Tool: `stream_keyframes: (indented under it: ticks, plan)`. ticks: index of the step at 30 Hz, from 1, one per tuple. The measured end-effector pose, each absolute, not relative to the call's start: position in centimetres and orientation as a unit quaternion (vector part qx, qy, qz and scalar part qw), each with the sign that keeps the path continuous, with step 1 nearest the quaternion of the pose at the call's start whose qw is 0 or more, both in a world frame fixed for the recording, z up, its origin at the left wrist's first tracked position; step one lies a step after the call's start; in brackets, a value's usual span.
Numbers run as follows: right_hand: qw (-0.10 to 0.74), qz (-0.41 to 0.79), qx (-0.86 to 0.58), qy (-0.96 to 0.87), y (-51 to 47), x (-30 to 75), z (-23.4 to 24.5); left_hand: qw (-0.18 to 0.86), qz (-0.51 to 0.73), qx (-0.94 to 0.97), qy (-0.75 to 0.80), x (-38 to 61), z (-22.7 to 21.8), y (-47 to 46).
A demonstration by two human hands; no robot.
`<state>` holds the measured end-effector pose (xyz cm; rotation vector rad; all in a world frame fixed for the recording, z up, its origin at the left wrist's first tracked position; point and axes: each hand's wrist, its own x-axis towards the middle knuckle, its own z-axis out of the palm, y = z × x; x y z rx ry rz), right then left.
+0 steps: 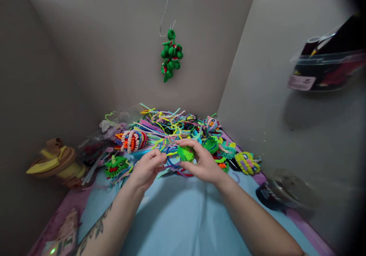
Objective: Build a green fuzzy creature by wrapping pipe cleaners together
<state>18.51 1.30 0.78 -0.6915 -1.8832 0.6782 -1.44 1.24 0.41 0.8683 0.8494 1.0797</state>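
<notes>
The right hand (206,164) holds a bright green, rounded, fuzzy piece (186,154) between its thumb and curved fingers, above the light blue covering (171,221) of the table. A thin yellow fuzzy strand (172,155) runs out from the side of that piece to the left hand (148,166), whose thumb and forefinger are pinched together on its end — the two hands facing each other, a little apart.

Behind them lies a tangled heap of multicoloured fuzzy stems (168,120), reaching close to the grey back wall (128,58). To the left of the hands sit a plump orange, white and blue striped fuzzy figure (133,141) and, nearer, a green fuzzy figure with a pale horn (116,166). To the right of the hands, a yellow fuzzy figure with pink and grey details (247,162) lies near the table's edge — beyond it, towards the person, stands a dark tub with a clear domed lid (281,193). A bunch of green knobbly shapes with red touches (171,54) hangs from a thin wire against the back wall.
</notes>
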Motion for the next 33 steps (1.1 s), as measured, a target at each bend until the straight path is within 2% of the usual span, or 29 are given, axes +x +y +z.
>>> stream_keyframes:
  ticks: [18, 33]
  plan:
    - [0.503, 0.301, -0.239, -0.774, 0.9, 18.51, 0.85, 0.738, 0.49, 0.367, 0.284, -1.26, 0.73, 0.8]
    - [0.513, 0.331, -0.239, -0.755, 1.03, 18.52, 0.52, 0.696, 0.503, 0.419, 0.295, -1.61, 0.31, 0.89]
